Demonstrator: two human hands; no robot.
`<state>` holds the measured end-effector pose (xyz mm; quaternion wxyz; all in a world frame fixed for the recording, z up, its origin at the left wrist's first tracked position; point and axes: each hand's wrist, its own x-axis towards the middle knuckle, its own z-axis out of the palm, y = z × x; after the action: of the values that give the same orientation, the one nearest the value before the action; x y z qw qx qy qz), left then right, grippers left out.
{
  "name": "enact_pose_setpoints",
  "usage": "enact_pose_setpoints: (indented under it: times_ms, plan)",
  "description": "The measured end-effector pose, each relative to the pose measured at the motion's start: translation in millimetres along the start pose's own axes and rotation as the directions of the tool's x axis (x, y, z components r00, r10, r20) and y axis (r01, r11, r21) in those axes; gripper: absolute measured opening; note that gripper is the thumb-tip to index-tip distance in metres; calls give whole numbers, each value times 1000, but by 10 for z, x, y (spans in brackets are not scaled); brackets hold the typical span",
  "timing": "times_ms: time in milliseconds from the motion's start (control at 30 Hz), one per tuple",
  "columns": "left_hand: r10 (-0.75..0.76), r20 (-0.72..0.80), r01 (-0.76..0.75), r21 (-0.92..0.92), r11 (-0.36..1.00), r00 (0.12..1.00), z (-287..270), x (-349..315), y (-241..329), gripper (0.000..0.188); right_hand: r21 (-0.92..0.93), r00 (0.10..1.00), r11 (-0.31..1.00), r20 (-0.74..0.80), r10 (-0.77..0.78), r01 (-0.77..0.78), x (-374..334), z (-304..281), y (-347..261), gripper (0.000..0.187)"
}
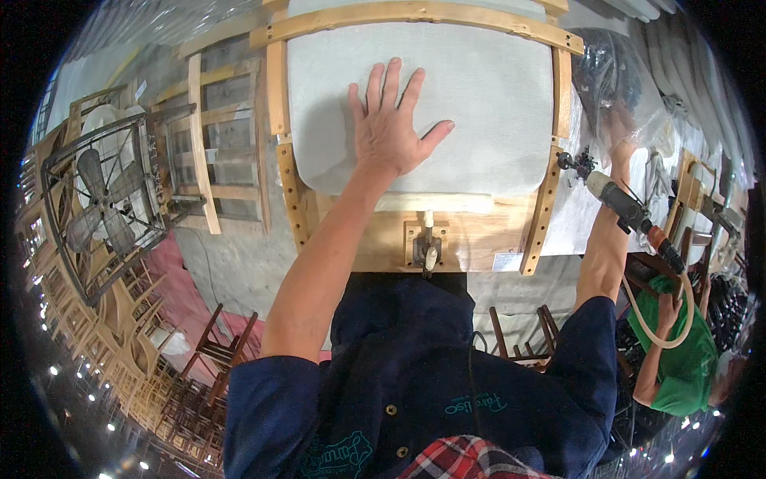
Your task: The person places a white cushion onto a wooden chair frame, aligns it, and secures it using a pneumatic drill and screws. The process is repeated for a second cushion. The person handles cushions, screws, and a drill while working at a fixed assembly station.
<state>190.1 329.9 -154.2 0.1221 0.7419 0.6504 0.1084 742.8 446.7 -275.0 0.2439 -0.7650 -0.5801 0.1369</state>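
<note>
My left hand (388, 128) lies with its fingers spread on a pale grey-white upholstered panel (487, 104). Wooden rails with a row of holes flank the panel, and a curved wooden bar (423, 11) crosses its far end. Below its near edge, a clamp (426, 247) is fixed to a wooden board (351, 239). Away to the right, my right hand (620, 124) is at a clear plastic bag (610, 68) with dark contents; the film hides its fingers. A power tool with a pale hose (626, 209) hangs in front of my right forearm.
At the left stand a black metal frame with fan-like blades (104, 191) and a slatted wooden rack (209, 144). Many wooden chair frames (120, 335) fill the lower left. A person in a green shirt (678, 351) works at the lower right. Dark wooden stools (219, 351) stand below.
</note>
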Motion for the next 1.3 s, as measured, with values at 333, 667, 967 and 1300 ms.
enact_pose_setpoints:
  times_ms: [333,667,967,1300]
  plan:
    - [48,-36,-49,-27,998,998,12,104,18,89,542,979,835,-104,177,-93,-799,-912,342,24]
    - [27,-75,-26,13,1000,997,74,23,-51,87,509,793,664,569,218,-548,-2744,-891,-2881,17]
    - [6,-336,-112,-297,948,942,164,24,-230,54,612,830,719,551,-88,-330,-1718,603,-3772,31]
    - [143,-383,-265,-287,920,912,-15,145,-726,37,444,923,896,352,-158,-17,-1827,502,-3591,27]
